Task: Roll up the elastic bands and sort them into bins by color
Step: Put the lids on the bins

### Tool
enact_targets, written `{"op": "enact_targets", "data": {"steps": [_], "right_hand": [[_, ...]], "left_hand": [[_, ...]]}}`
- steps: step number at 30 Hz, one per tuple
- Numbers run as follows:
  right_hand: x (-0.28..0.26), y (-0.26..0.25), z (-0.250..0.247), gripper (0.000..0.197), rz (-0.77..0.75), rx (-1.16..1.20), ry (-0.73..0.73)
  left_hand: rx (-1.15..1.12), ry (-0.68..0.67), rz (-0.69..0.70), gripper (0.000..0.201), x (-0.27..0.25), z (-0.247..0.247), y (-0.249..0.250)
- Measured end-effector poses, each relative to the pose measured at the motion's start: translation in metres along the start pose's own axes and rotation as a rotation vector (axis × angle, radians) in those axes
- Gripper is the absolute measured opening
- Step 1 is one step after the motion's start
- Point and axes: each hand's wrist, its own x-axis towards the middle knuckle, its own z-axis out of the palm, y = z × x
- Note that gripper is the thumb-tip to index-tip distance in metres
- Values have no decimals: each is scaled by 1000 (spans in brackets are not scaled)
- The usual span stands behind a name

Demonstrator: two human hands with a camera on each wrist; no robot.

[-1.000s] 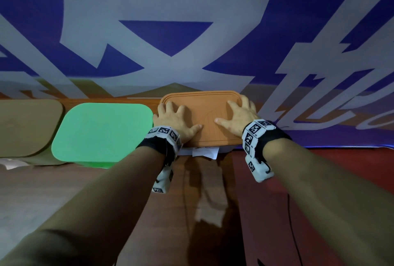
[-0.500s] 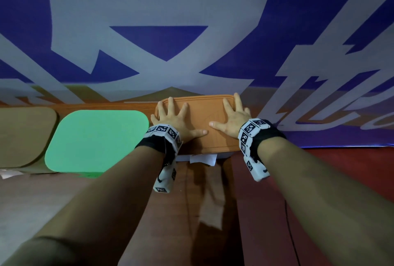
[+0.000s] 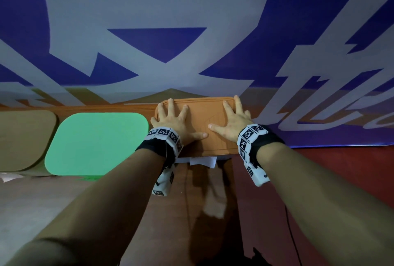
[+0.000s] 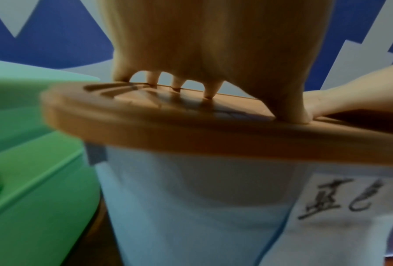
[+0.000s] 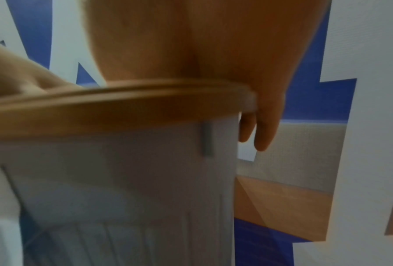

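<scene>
A pale blue-grey bin with an orange lid stands at the back of the table, a handwritten paper label on its front. Both my hands lie flat on the lid with fingers spread. My left hand presses its left half, fingertips touching the lid. My right hand presses the right half, and its outer fingers hang over the lid's right edge. No elastic bands are in view.
A bin with a green lid stands just left of the orange one, and a tan-lidded bin sits further left. A blue and white banner rises behind. Brown and red table surface lies in front.
Both hands stay spread on the orange lid; they and the lid have shifted only slightly in view as the head moved.
</scene>
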Motion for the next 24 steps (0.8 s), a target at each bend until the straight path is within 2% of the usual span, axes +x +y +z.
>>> {"op": "enact_targets", "data": {"steps": [8, 12, 18, 24], "right_hand": [[-2, -10, -13, 97, 32, -49, -25], [-4, -21, -21, 91, -32, -53, 51], [-9, -31, -18, 82, -59, -148, -39], [-7, -32, -14, 96, -57, -256, -79]], "left_hand": [[-39, -30, 20, 112, -5, -9, 1], [-108, 9, 22, 113, -7, -20, 3], [-94, -20, 44, 107, -10, -23, -2], [0, -46, 45, 112, -10, -12, -5]]}}
